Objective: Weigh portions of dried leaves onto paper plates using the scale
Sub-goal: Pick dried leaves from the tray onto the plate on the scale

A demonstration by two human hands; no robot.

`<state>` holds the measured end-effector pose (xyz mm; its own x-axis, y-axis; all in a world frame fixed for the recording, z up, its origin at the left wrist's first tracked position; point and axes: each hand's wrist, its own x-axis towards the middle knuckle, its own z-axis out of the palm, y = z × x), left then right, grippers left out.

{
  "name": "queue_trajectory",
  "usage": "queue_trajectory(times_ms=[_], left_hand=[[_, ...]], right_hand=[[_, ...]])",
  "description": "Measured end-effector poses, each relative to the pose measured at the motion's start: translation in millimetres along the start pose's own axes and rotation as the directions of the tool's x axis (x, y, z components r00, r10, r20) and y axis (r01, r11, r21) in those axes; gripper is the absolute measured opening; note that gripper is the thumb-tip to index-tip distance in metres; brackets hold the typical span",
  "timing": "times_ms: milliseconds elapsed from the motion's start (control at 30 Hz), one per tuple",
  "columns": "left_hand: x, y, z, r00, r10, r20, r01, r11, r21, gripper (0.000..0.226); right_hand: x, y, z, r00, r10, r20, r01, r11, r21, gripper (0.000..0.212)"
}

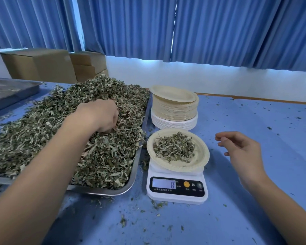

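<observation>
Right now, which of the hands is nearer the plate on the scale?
Right. The right hand hovers just right of the plate; the left hand grips leaves farther away.

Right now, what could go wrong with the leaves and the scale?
1. The left hand is curled into the leaf pile; bits may drop on the way to the plate, as crumbs already litter the table.
2. The plate overhangs the scale; a bump from the right hand hovering beside it could tip it or spoil the reading.
</observation>
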<state>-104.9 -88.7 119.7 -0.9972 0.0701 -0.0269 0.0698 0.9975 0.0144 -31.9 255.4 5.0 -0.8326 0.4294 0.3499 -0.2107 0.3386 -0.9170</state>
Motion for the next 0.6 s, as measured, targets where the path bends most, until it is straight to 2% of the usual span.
queue_trajectory(times_ms=[67, 167, 267, 333, 467, 600], left_hand=[[-7, 2, -4, 1.0, 0.006, 0.03, -0.007, 1.0, 0.027, 0.03], [-16, 6, -18, 0.995, 0.043, -0.09, -0.043, 0.999, 0.008, 0.044], [-22, 15, -26, 0.975, 0.125, -0.182, -0.146, 0.983, -0.109, 0.032], [-24, 25, -21, 0.969, 0.191, -0.155, -0.221, 0.953, -0.207, 0.019], [-14, 37, -2, 0.965, 0.262, 0.002, -0.258, 0.951, -0.172, 0.021], [-2, 40, 9, 0.943, 0.333, -0.012, -0.327, 0.918, -0.226, 0.021]], right_hand=[[0, 1, 1, 1.0, 0.003, 0.015, -0.003, 1.0, -0.009, 0.024], [0, 2, 2, 1.0, 0.006, 0.028, -0.006, 1.0, -0.009, 0.023], [0, 4, 0, 1.0, 0.012, 0.029, -0.012, 1.0, -0.007, 0.023], [0, 4, 1, 0.999, 0.02, 0.031, -0.02, 1.0, -0.008, 0.024], [1, 7, 1, 0.998, 0.04, 0.045, -0.039, 0.999, -0.016, 0.024], [2, 8, 0, 0.997, 0.047, 0.055, -0.045, 0.999, -0.029, 0.024]])
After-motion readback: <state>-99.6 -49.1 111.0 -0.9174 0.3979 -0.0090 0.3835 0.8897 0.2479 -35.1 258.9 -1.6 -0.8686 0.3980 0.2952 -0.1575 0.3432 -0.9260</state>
